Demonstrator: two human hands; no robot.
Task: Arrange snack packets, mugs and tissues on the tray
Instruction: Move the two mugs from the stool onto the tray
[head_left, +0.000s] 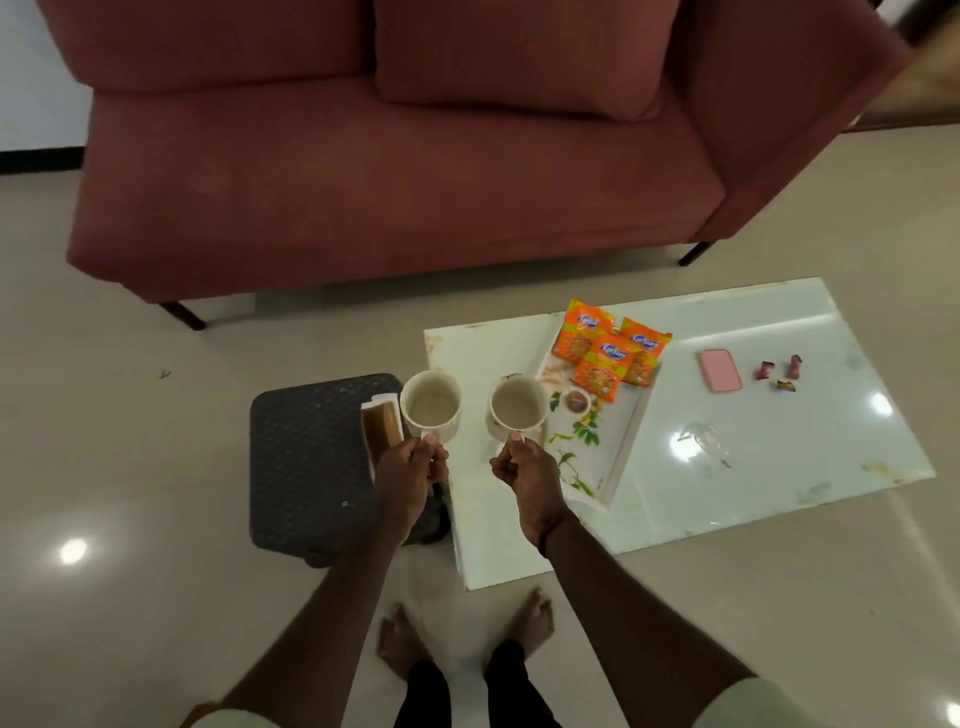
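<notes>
I hold two cream mugs by their handles, both upright and raised. My left hand (413, 470) grips the left mug (431, 405), which hangs over the gap between the stool and the table. In my right hand (524, 475) is the right mug (518, 406), above the near left part of the white floral tray (597, 441). Three orange snack packets (608, 351) lie overlapping on the tray's far end, with a small round item (575, 401) just below them. A brown tissue pack (382, 428) rests on the dark stool beside my left hand.
The tray lies on a low white glossy table (753, 441). On that table are also a pink phone (719, 370) and three small wrapped sweets (779, 371). A dark stool (311, 467) stands left of the table. A maroon sofa (389, 182) is beyond. My bare feet (467, 634) are below.
</notes>
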